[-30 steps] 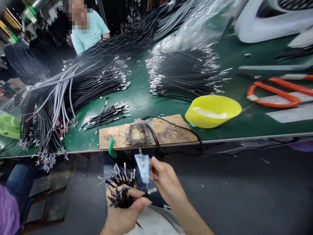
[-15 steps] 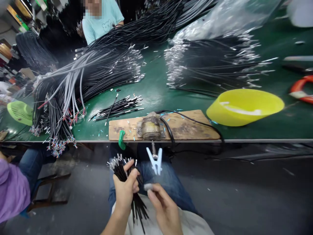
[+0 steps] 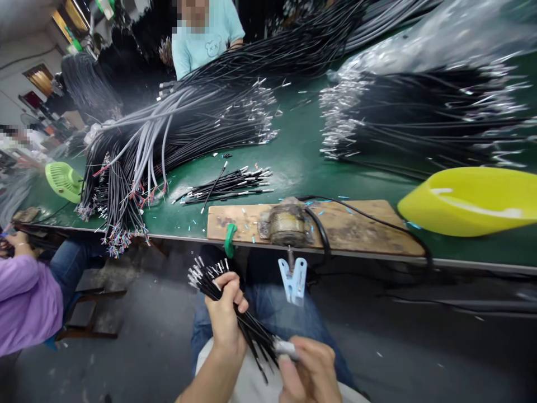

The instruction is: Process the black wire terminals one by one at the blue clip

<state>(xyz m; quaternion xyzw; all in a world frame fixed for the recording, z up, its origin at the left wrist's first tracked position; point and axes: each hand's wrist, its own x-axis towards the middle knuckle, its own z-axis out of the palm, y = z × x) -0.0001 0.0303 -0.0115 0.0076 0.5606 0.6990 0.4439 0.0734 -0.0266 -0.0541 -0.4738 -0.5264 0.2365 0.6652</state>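
My left hand (image 3: 224,316) is wrapped round a bundle of short black wires (image 3: 210,278) with bare metal tips that fan up and to the left. At the bottom of the view my right hand (image 3: 312,372) pinches the silvery end of one wire (image 3: 285,349) at the lower end of that bundle. A pale blue clip (image 3: 294,280) hangs from a small motor (image 3: 287,225) fixed on a wooden board (image 3: 356,226) at the table's front edge, just above both hands.
The green table (image 3: 293,162) carries a small pile of cut wires (image 3: 229,187), big heaps of black and grey cables (image 3: 168,134), bagged wires (image 3: 419,112) and a yellow bowl (image 3: 474,201). A person in purple (image 3: 25,296) sits at left; another in light blue (image 3: 205,39) sits opposite.
The view has swung left. My left hand turned the bundle so its tips point up-left. My right hand dropped from beside the clip to the bundle's lower end and took hold of one wire.
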